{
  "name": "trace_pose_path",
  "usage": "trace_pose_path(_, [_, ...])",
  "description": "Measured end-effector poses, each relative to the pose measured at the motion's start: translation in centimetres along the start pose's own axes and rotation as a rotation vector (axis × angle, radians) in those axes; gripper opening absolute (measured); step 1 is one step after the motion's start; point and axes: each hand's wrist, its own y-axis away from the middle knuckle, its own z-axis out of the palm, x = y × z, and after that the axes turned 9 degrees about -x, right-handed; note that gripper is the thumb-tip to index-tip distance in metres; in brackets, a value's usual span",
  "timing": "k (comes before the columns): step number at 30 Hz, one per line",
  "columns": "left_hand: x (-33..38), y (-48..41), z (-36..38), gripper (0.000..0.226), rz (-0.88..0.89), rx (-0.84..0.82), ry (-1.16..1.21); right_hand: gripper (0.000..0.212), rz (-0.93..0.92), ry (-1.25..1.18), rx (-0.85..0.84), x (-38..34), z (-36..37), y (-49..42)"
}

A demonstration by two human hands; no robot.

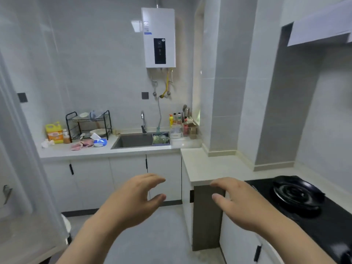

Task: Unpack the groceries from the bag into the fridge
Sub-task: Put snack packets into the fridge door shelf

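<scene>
Now we hold our left hand (131, 197) and right hand (242, 202) out before the sink (133, 141), fingers loosely spread, gripping nothing, the right beside the worktop (219, 166).

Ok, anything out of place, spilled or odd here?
Nothing looks spilled or damaged. There is only small clutter: a pink cloth lies crumpled on the counter left of the sink, and a crumpled tissue sits by the yellow bottle. The left hand and right hand hover empty.
</scene>
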Motion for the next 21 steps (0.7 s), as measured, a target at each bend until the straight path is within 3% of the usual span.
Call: trace_pose_path(21, [19.9, -26.1, 14.6, 0.047, 0.623, -0.341, 0.139, 0.035, 0.823, -0.115, 0.308, 24.6, -5.2, 10.5])
